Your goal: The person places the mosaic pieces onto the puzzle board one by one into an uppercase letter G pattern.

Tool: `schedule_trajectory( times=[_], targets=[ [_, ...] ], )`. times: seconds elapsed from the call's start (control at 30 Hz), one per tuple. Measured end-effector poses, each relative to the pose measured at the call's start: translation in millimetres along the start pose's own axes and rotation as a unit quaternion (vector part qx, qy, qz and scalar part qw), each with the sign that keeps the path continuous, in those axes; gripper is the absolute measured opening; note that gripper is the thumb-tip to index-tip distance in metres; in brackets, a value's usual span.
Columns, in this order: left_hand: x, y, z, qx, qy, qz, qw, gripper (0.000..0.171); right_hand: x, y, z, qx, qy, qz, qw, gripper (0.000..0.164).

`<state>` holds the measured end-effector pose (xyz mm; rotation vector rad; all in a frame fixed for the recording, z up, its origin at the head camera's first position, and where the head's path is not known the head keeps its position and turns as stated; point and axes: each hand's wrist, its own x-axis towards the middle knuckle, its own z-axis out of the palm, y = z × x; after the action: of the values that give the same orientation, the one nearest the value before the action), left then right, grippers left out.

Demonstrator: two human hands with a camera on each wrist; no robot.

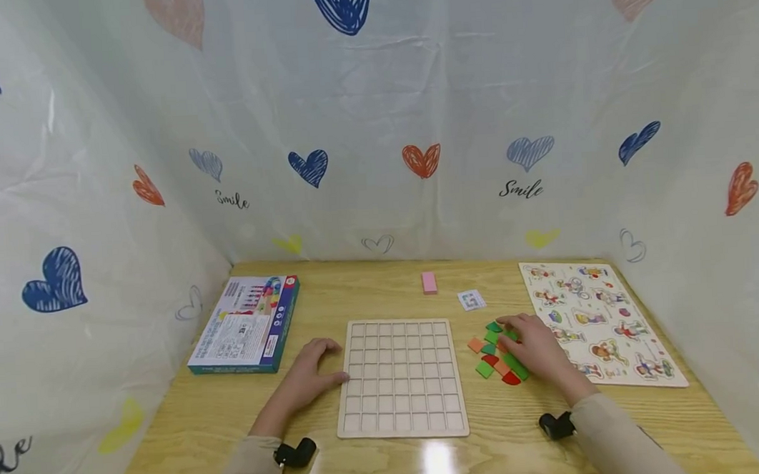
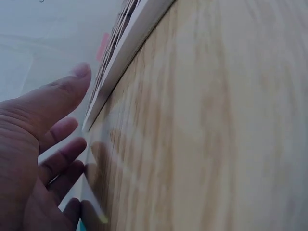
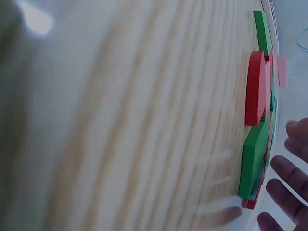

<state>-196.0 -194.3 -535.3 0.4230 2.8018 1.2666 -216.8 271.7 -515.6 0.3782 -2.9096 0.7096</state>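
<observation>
A pale wooden grid board (image 1: 401, 379) lies on the table. At its left edge is my left hand (image 1: 306, 377), thumb by the rim and fingers loosely spread, holding nothing. In the left wrist view that hand (image 2: 36, 139) is beside the board's side (image 2: 127, 53). A small pile of flat blocks sits right of the board: green (image 1: 485, 369), orange (image 1: 475, 345) and red (image 1: 511, 378) ones. Over the pile's right side hovers my right hand (image 1: 540, 347), covering part of it. The right wrist view shows its fingers (image 3: 288, 185) apart, near a green block (image 3: 253, 161).
A boxed set (image 1: 245, 323) lies at the left. Behind the blocks are a small printed card (image 1: 471, 300) and a pink block (image 1: 429, 283). A picture puzzle board (image 1: 605, 318) lies at the right. A heart-printed curtain (image 1: 373, 108) surrounds the table.
</observation>
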Motion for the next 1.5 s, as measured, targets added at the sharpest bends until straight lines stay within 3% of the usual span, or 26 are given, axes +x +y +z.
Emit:
schedule_trajectory(
  times=[0.3,0.73,1.03,1.27,1.5],
  targets=[
    [-1.4,-1.7,-3.1,0.022,-0.060,0.022,0.9977,0.076,16.9,2.0,7.5,0.034,-0.003,0.013,0.999,0.027],
    [1.0,1.3,-4.3,0.060,-0.087,0.041,0.9936,0.079,26.8,4.0,6.5,0.002,-0.035,0.018,0.999,0.023],
    [1.3,0.4,-3.7,0.068,-0.093,0.057,0.9916,0.077,28.7,2.4,6.1,0.034,-0.023,0.020,0.999,0.014],
    [2.4,-1.8,-0.5,0.081,-0.108,0.051,0.9895,0.081,29.1,4.8,8.3,0.066,-0.026,0.039,0.997,0.008],
    [2.2,-4.2,0.8,0.082,-0.112,0.051,0.9890,0.082,27.0,2.1,7.6,0.073,-0.028,0.063,0.995,0.013]
  ],
)
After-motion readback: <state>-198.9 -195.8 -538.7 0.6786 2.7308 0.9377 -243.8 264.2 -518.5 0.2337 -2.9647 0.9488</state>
